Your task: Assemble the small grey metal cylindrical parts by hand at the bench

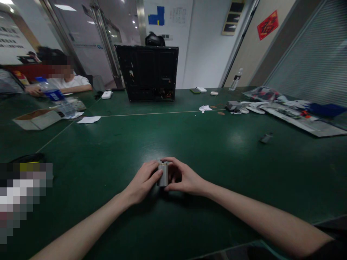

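Observation:
A small grey box-shaped metal part [163, 174] stands on the green table [189, 137] right in front of me. My left hand [142, 182] grips it from the left, the thumb pressed against its side. My right hand [182, 177] curls round it from the right, fingers arched over its top and back. Both hands rest on the table surface. The part's far side is hidden by my fingers.
A black panel [148, 73] stands upright at the table's middle back. Another person [63, 81] sits far left behind a water bottle [55, 96] and a cardboard box [38, 119]. Papers and small parts [284, 108] lie at the right; a small dark piece [265, 137] lies alone.

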Demonstrator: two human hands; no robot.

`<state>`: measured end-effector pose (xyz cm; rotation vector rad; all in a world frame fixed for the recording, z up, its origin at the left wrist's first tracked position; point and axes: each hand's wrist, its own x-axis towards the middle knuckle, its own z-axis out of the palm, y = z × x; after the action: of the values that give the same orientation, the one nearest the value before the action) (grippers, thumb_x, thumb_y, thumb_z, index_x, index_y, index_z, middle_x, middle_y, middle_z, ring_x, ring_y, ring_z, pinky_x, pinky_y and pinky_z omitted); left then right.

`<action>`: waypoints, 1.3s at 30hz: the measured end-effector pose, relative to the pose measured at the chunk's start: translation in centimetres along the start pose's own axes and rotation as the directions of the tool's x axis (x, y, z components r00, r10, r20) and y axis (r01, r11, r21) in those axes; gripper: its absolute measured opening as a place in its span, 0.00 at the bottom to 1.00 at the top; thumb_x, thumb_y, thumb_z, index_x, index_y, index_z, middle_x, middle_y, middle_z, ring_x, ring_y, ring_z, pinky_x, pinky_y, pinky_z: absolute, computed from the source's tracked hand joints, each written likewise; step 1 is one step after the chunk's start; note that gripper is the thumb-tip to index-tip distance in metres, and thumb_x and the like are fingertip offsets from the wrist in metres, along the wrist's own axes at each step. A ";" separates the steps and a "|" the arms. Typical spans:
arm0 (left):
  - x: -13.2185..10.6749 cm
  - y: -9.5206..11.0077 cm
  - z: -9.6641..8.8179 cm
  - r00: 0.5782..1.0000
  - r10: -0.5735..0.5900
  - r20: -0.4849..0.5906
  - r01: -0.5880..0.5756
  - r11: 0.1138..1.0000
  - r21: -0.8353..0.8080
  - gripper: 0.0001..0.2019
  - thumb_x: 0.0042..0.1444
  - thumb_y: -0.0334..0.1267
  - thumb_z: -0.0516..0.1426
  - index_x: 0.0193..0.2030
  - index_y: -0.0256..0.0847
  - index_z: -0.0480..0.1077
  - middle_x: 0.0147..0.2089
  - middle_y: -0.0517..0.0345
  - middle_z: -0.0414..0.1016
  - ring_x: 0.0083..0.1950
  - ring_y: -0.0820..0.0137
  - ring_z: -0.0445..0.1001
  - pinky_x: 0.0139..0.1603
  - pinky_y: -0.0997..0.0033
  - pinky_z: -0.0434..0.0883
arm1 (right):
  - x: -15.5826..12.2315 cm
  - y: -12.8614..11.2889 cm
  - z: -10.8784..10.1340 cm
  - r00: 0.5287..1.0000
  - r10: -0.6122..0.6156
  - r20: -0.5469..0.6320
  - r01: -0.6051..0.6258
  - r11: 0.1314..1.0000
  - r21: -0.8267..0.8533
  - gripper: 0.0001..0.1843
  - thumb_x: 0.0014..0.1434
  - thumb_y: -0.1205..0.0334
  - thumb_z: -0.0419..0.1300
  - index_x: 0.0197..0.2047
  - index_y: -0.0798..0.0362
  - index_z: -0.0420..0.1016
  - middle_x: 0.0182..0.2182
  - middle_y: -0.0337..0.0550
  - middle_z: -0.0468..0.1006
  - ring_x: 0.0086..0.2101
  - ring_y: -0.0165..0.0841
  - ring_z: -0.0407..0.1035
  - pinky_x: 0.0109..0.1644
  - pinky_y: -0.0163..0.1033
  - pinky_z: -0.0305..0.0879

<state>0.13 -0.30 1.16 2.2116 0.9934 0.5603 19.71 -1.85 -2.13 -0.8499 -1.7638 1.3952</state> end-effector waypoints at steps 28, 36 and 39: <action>0.2 -0.1 0.8 0.996 0.091 -0.012 -0.091 0.996 0.017 0.10 0.58 0.35 0.54 0.47 0.40 0.65 0.46 0.52 0.67 0.47 0.63 0.68 0.48 0.64 0.67 | -0.1 -1.6 -0.6 0.950 -0.262 -0.168 0.185 0.909 -0.374 0.10 0.58 0.64 0.57 0.44 0.51 0.72 0.40 0.44 0.71 0.39 0.32 0.67 0.42 0.37 0.66; 0.1 0.1 0.8 0.996 0.073 0.050 -0.077 0.994 0.078 0.08 0.58 0.38 0.55 0.44 0.41 0.66 0.42 0.54 0.71 0.42 0.63 0.69 0.43 0.65 0.66 | 0.1 -2.2 -0.5 0.946 -0.246 -0.213 0.157 0.918 -0.364 0.03 0.57 0.65 0.58 0.36 0.53 0.72 0.35 0.42 0.73 0.37 0.31 0.68 0.39 0.36 0.66; 0.1 0.3 0.7 0.998 0.056 0.017 -0.057 0.994 0.097 0.10 0.57 0.38 0.55 0.46 0.41 0.66 0.43 0.53 0.71 0.43 0.62 0.69 0.44 0.64 0.66 | 0.2 -2.7 -1.0 0.934 -0.261 -0.245 0.145 0.902 -0.407 0.04 0.58 0.63 0.58 0.37 0.53 0.72 0.34 0.42 0.75 0.35 0.31 0.69 0.39 0.37 0.66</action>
<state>0.74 -0.68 0.89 2.3329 0.9724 0.5310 20.29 -1.66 0.68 -0.9834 -1.8525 0.7481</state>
